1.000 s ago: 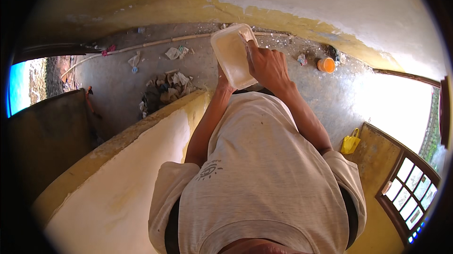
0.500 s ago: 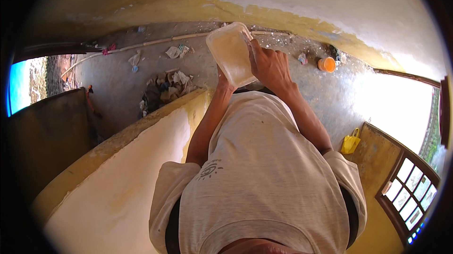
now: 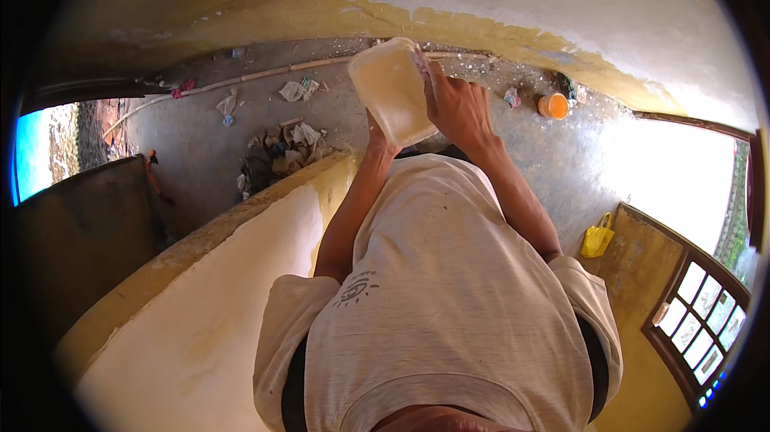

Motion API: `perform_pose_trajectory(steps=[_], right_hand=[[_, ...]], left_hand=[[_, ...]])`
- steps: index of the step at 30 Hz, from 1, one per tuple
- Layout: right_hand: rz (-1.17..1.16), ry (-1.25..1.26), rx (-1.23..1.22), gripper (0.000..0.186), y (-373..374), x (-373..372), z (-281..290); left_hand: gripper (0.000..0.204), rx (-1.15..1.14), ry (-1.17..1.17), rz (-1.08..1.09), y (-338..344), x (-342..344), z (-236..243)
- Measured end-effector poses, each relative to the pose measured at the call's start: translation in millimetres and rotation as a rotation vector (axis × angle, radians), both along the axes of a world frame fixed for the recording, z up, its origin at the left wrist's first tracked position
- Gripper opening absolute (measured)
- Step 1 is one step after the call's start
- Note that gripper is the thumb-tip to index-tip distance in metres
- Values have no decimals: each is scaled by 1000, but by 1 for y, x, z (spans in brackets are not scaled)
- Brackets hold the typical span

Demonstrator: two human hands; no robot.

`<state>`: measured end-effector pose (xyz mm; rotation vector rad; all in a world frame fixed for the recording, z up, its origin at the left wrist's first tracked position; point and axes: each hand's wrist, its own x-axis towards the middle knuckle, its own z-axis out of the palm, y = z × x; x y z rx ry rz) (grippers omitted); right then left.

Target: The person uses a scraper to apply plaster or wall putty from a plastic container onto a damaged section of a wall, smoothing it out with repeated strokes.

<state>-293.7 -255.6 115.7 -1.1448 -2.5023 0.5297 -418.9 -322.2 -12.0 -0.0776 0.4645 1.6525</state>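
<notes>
A shallow, pale, rounded rectangular plastic container (image 3: pixel 385 89), smeared with beige material, is tilted in front of me at chest height. My left hand (image 3: pixel 380 133) grips it from beneath; most of those fingers are hidden behind it. My right hand (image 3: pixel 459 111) has its fingers curled at the container's right edge, closed on a small flat tool (image 3: pixel 422 60), which lies against that edge and is mostly hidden by the fingers, so its exact kind is unclear.
On the concrete floor lie a long pole (image 3: pixel 241 79), a rubbish heap (image 3: pixel 293 151), an orange bucket (image 3: pixel 553 106) and a yellow bag (image 3: pixel 597 239). A low wall (image 3: pixel 200 296) runs along my left. A peeling wall (image 3: pixel 513 15) is ahead; a paned window (image 3: pixel 698 320) is at right.
Compared with a second ago, the container has shifted slightly left and turned a little. My right hand has moved with the tool to the container's right edge, the tool now showing less.
</notes>
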Motion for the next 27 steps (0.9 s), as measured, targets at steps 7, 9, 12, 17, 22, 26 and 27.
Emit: perform_pose_trajectory(steps=[7,9,12,17,22,26,27], right_hand=[[89,40,4,21,-10,-2,-7],[70,35,-6,21,-7,0,2],[-32,-19,12,21,-6,1,-1],[93,31,-5,30,-15,2,-14],[-46,-17,-12,26,-25,2,-11],[-1,-42,-49,23,-24,1,-7],[-20,32,-7,21,-19,3,1]], left_hand=[[49,-8,81,52,-2,-1,-7],[49,2,68,52,-2,0,-6],[48,17,40,44,-1,1,-3],[47,-6,26,51,-6,2,-3],[48,30,96,30,-4,5,-1],[50,33,62,83,-4,8,5],[51,42,46,68,-4,6,7]])
